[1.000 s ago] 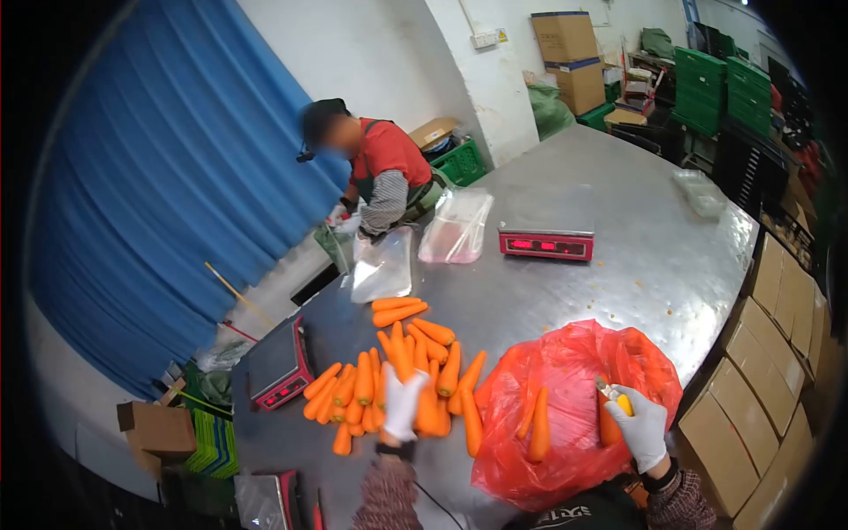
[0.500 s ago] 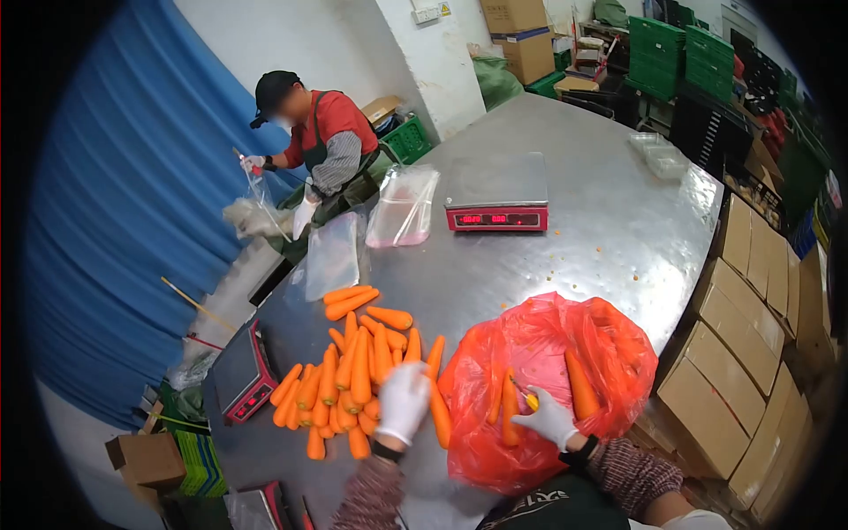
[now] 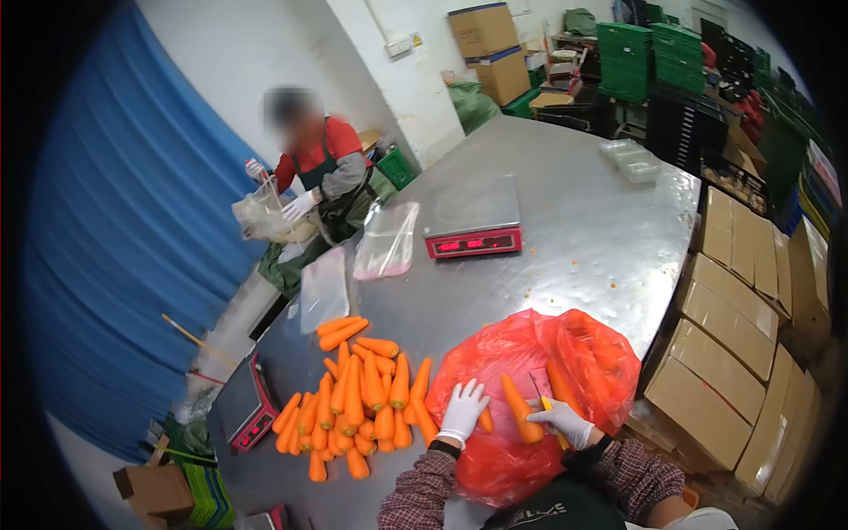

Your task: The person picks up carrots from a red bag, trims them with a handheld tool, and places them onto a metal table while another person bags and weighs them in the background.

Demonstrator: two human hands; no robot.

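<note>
In a white glove, my left hand (image 3: 464, 413) lies over the left side of a red plastic bag (image 3: 503, 349), fingers spread. The tip of a carrot (image 3: 486, 420) shows right beside its fingers. My right hand (image 3: 567, 424), also gloved, is closed around a small knife with a yellow handle (image 3: 555, 422); the thin blade points up and away. Against that hand's fingers lies a whole carrot (image 3: 519, 410) on the bag. Another carrot (image 3: 563, 385) sits deeper in the bag's opening. A heap of carrots (image 3: 353, 397) is piled on the metal table to the left.
A red scale (image 3: 474, 221) stands further back on the metal table (image 3: 583, 221), another scale (image 3: 245, 405) at its left edge. Clear plastic bags (image 3: 386, 240) and plastic trays (image 3: 631, 161) lie there. Cardboard boxes (image 3: 707, 380) line the right. A co-worker (image 3: 322, 168) handles a plastic bag.
My left hand has moved right, from the carrot heap to the red bag, and its fingers have spread. My right hand keeps the knife. The co-worker's hands have shifted on the plastic bag.
</note>
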